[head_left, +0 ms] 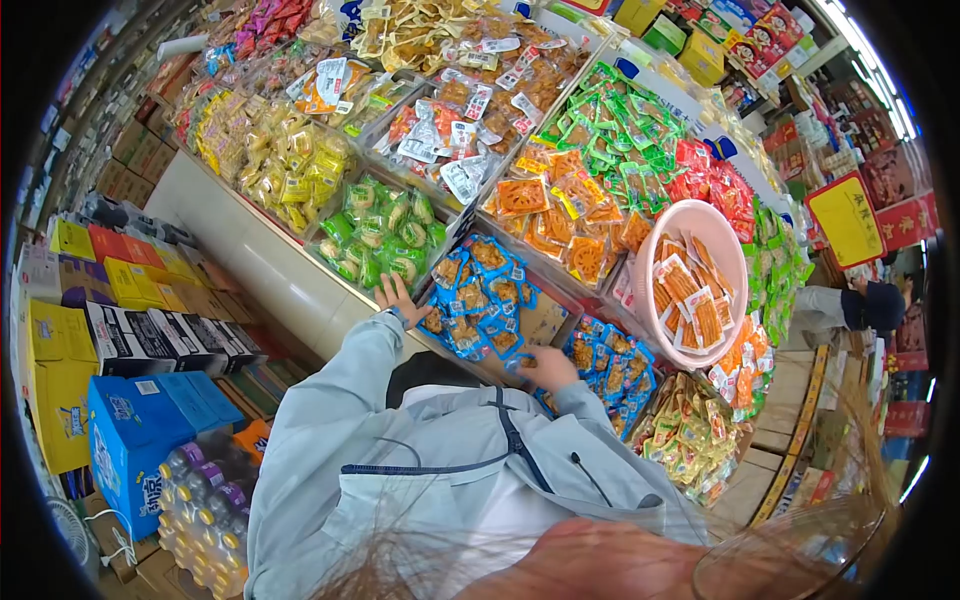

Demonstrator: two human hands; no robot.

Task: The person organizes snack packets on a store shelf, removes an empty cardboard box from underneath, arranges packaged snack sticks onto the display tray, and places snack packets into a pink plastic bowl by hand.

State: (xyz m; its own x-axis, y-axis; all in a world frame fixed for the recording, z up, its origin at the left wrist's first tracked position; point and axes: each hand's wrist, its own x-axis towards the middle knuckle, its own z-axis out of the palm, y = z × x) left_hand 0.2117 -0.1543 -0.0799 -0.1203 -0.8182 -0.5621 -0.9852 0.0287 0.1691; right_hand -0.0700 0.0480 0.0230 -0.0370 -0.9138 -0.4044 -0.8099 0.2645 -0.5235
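Note:
My left hand [402,303] lies with its fingers spread at the edge between the green snack packets [385,232] and the bin of blue snack packets [470,300]. My right hand [547,368] is at the lower right of that bin, its fingers bent around a blue packet [522,362]. Bare cardboard [540,318] shows in the bin's right part. Right of my right hand is a second heap of blue packets [612,365].
A pink basket [652,325] with orange packets stands on the display at the right. Boxes, a blue carton [125,440] and bottles [205,510] are stacked at left. Another person [880,305] stands at far right, beyond the display.

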